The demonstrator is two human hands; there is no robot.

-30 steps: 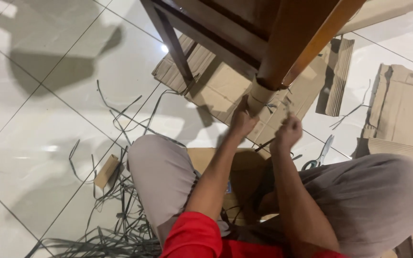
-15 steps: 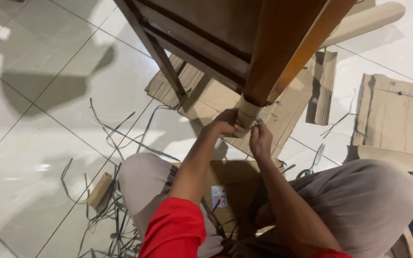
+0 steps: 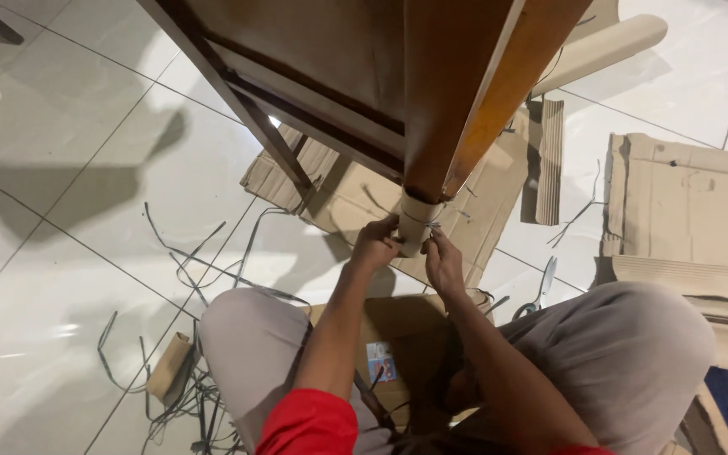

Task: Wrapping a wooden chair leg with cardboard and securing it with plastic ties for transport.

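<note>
Looking down, we see the glossy white tiled floor [image 3: 61, 278] spread under everything, and we sit on it with knees in grey trousers drawn up either side. Above it rises the brown wooden furniture frame [image 3: 313, 76], its thick tapered leg [image 3: 452, 93] coming down toward us. Flattened sheets of brown corrugated cardboard [image 3: 693, 211] lie on the tiles beneath and to the right of the leg. A tangle of loose grey plastic straps [image 3: 204, 253] is scattered on the floor to our left, near a small cardboard roll [image 3: 167, 367]. The foot of the leg is sleeved in a pale cardboard wrap [image 3: 415, 221], with a thin strap running round it. Our left hand [image 3: 376, 246] presses against the left side of that wrap, fingers curled onto it. Our right hand [image 3: 443, 262] sits just below and right of the wrap, fingers pinched together at the strap end; we cannot tell exactly how the grip closes. A pair of scissors [image 3: 537, 291] lies on the tile beside our right knee.
</note>
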